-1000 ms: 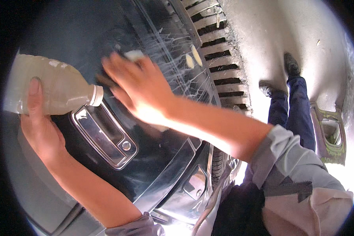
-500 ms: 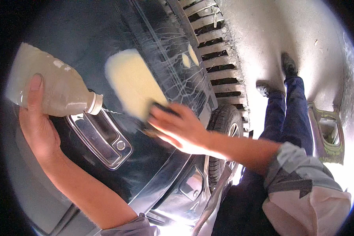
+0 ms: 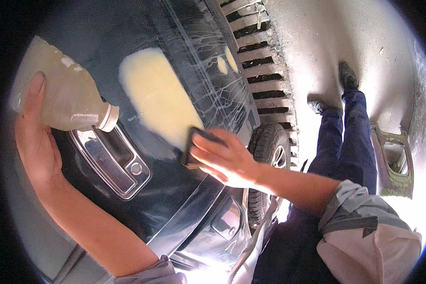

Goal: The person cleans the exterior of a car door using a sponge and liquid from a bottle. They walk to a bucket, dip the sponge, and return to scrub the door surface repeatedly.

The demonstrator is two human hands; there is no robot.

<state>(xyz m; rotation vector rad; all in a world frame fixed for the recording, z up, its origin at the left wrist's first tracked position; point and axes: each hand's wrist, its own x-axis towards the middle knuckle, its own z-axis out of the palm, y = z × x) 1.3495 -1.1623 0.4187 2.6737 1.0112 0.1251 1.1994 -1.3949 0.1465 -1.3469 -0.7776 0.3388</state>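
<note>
My left hand (image 3: 39, 146) is wrapped round a cloudy plastic bottle (image 3: 61, 94), tilted with its white cap (image 3: 109, 118) pointing down to the right, over the chrome door handle (image 3: 113, 163). My right hand (image 3: 227, 156) grips a dark sanding block (image 3: 191, 149) against the dark car door (image 3: 170, 199). The block touches the lower right end of a pale yellow filler patch (image 3: 158, 94). Whitish runny streaks (image 3: 222, 97) spread over the panel beyond the patch, around two small yellow spots (image 3: 222, 65).
A slotted floor grate (image 3: 265, 71) runs along the car's lower side, near a wheel (image 3: 269, 151). My legs (image 3: 345, 132) stand on the pale floor to the right. Beside them is a stained plastic stool or frame (image 3: 395, 161). A second door handle (image 3: 228, 220) shows below.
My right hand and the block have shifted slightly right and down, off most of the patch. The bottle has moved a little up and left, and the thin water stream from its cap no longer shows.
</note>
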